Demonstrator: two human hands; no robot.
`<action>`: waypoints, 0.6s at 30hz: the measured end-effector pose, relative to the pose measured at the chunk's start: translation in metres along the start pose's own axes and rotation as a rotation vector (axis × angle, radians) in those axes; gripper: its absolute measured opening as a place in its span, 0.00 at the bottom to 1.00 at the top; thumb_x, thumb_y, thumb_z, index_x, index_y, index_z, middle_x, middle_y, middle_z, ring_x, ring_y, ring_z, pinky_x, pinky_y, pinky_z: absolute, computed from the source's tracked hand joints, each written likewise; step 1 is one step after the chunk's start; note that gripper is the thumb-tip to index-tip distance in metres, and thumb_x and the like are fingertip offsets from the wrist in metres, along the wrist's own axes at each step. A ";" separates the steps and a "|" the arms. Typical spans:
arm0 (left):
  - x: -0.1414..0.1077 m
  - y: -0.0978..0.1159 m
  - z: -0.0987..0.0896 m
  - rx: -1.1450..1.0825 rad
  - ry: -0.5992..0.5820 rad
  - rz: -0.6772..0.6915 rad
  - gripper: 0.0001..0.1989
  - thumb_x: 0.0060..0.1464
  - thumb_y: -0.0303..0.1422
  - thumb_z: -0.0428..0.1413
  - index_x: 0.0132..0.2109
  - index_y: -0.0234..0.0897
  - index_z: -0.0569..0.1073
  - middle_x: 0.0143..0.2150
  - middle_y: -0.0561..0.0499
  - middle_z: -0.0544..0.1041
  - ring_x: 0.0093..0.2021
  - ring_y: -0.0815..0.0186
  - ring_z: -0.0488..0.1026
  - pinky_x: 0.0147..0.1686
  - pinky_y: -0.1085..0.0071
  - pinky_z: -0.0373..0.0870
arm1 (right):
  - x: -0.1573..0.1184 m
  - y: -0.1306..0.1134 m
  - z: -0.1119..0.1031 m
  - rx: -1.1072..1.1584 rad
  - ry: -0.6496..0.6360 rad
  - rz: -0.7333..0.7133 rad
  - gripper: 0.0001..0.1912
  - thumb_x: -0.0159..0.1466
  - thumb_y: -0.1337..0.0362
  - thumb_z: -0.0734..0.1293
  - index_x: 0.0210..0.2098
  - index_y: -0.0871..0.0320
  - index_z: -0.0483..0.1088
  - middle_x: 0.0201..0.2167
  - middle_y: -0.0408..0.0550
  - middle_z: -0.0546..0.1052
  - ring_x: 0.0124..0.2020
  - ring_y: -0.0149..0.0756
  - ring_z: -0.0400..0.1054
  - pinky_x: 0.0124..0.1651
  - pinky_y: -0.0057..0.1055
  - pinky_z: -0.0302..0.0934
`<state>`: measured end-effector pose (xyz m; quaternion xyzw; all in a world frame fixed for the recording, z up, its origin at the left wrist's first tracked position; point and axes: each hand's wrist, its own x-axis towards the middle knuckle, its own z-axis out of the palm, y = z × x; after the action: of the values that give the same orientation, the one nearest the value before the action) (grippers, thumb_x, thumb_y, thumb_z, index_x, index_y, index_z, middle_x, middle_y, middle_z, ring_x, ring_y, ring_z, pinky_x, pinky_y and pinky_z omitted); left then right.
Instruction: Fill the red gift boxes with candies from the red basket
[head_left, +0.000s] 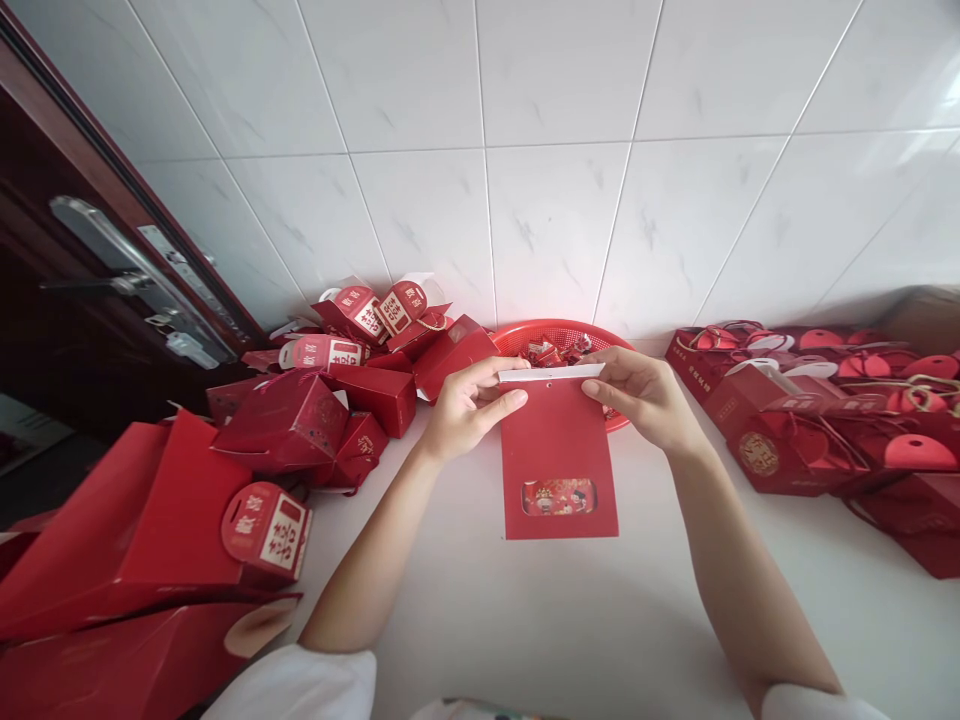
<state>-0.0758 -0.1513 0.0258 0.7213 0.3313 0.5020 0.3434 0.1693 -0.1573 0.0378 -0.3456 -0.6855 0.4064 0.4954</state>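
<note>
A flat red paper bag (559,435) with a small window near its lower end is held up over the white table. Through the window a printed red pattern shows. Along its top edge runs a folded white flap. My left hand (471,405) pinches the top left corner between thumb and fingers. At the top right corner my right hand (637,395) grips the same edge, thumb in front. Just behind the bag stands a red plastic basket (517,332) with wrapped candies (546,352) in it, partly hidden by the bag and hands.
Red gift boxes (281,420) lie piled on the left, with larger red boxes (150,510) nearer me. Rows of red boxes with cord handles (806,430) stand at right. A tiled wall (555,220) closes the back; a dark door with a metal handle (142,280) is at left.
</note>
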 end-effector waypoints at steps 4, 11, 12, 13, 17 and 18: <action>-0.001 0.001 0.001 -0.008 0.025 -0.013 0.20 0.54 0.45 0.65 0.48 0.37 0.79 0.48 0.44 0.84 0.42 0.59 0.83 0.40 0.68 0.80 | 0.001 0.001 0.000 -0.016 -0.001 -0.007 0.19 0.60 0.48 0.74 0.42 0.55 0.76 0.30 0.46 0.78 0.29 0.36 0.73 0.29 0.31 0.69; -0.001 0.003 0.003 -0.004 0.071 0.025 0.12 0.53 0.40 0.66 0.41 0.37 0.82 0.44 0.46 0.85 0.44 0.59 0.82 0.42 0.68 0.80 | 0.001 0.002 -0.001 -0.081 0.017 -0.067 0.18 0.61 0.48 0.74 0.40 0.55 0.79 0.38 0.50 0.80 0.30 0.35 0.71 0.29 0.30 0.69; -0.001 0.003 0.003 -0.003 0.075 0.031 0.12 0.53 0.40 0.66 0.41 0.37 0.82 0.43 0.46 0.85 0.44 0.58 0.82 0.42 0.67 0.80 | 0.001 0.001 -0.001 -0.087 0.017 -0.074 0.18 0.60 0.48 0.74 0.40 0.55 0.79 0.38 0.50 0.80 0.31 0.35 0.72 0.30 0.30 0.69; 0.000 0.003 0.003 0.002 0.080 0.033 0.12 0.53 0.40 0.66 0.40 0.37 0.82 0.43 0.46 0.85 0.45 0.58 0.82 0.42 0.67 0.80 | 0.001 0.000 0.000 -0.096 0.016 -0.080 0.19 0.60 0.46 0.74 0.41 0.55 0.79 0.39 0.50 0.80 0.31 0.36 0.72 0.30 0.31 0.69; 0.000 0.002 0.002 0.045 0.084 0.028 0.12 0.53 0.42 0.65 0.39 0.37 0.82 0.42 0.46 0.85 0.43 0.58 0.82 0.41 0.66 0.80 | 0.000 -0.005 0.003 -0.144 0.048 -0.102 0.24 0.65 0.40 0.66 0.39 0.55 0.79 0.36 0.49 0.80 0.33 0.37 0.72 0.32 0.31 0.68; 0.000 0.002 0.002 0.056 0.083 0.030 0.12 0.53 0.42 0.65 0.39 0.38 0.82 0.41 0.46 0.85 0.42 0.58 0.82 0.40 0.66 0.80 | 0.000 -0.006 0.005 -0.147 0.063 -0.090 0.25 0.66 0.40 0.65 0.38 0.55 0.79 0.34 0.49 0.79 0.32 0.36 0.72 0.31 0.30 0.68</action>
<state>-0.0735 -0.1525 0.0268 0.7140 0.3484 0.5271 0.3016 0.1642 -0.1614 0.0425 -0.3626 -0.7123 0.3213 0.5078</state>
